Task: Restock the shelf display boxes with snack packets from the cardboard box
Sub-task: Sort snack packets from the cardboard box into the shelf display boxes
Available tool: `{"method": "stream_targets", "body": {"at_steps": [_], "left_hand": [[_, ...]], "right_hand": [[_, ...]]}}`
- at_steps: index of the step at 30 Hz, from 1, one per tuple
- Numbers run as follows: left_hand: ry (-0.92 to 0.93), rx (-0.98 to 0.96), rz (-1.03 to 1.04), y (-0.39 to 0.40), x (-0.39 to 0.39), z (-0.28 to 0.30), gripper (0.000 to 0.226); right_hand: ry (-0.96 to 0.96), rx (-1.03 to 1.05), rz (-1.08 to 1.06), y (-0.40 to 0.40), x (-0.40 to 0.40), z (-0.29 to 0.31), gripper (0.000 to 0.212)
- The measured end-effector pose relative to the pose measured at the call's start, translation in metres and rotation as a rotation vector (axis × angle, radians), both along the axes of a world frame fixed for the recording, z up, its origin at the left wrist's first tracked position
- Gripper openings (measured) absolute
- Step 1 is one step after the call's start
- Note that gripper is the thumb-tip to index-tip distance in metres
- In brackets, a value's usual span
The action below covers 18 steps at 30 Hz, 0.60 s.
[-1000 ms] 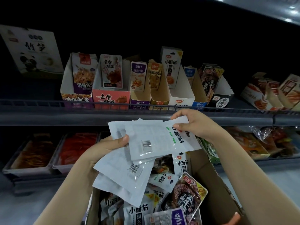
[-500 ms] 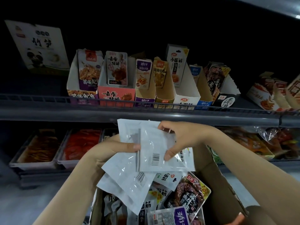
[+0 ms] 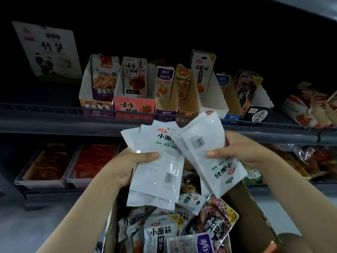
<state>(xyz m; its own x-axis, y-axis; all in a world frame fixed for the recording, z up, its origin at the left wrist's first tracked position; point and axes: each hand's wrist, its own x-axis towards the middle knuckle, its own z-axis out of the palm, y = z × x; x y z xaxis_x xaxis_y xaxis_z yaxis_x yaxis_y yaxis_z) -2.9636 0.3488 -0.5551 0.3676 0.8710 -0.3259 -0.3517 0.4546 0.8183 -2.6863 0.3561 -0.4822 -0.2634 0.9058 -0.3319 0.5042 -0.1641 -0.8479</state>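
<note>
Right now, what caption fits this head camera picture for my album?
Left hand and right hand each hold white snack packets above the cardboard box, below the shelf display boxes.

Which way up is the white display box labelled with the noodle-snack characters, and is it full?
Upright, nearly empty. The white display box stands on the shelf with one packet standing at its back; bare walls show in front.

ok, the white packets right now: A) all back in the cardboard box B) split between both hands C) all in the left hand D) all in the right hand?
B: the left hand grips a fanned stack of white packets, and the right hand holds a separate bunch above the cardboard box.
</note>
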Motion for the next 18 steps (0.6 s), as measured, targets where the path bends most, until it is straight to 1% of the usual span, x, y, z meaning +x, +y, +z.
{"method": "stream_targets", "body": {"at_steps": [5, 7, 10, 12, 16, 18], "left_hand": [[0.008, 0.038, 0.000, -0.002, 0.016, -0.003, 0.041], [0.012, 0.046, 0.004, -0.001, 0.016, -0.003, 0.041], [-0.005, 0.050, 0.047, 0.000, 0.017, -0.004, 0.038], [-0.017, 0.054, 0.045, -0.003, 0.021, -0.003, 0.036], [0.064, 0.101, -0.001, -0.005, 0.025, -0.004, 0.039], [0.080, 0.121, 0.002, -0.005, 0.025, -0.004, 0.041]], "right_hand": [[0.173, -0.147, -0.025, -0.009, -0.023, -0.010, 0.044], [0.225, -0.122, -0.091, -0.014, -0.028, -0.019, 0.044], [0.306, -0.015, -0.254, -0.021, -0.027, -0.032, 0.048], [0.341, 0.011, -0.304, -0.025, -0.025, -0.038, 0.052], [0.320, -0.063, -0.224, -0.033, -0.026, -0.041, 0.053], [0.343, -0.115, -0.221, -0.033, -0.027, -0.042, 0.056]]}}
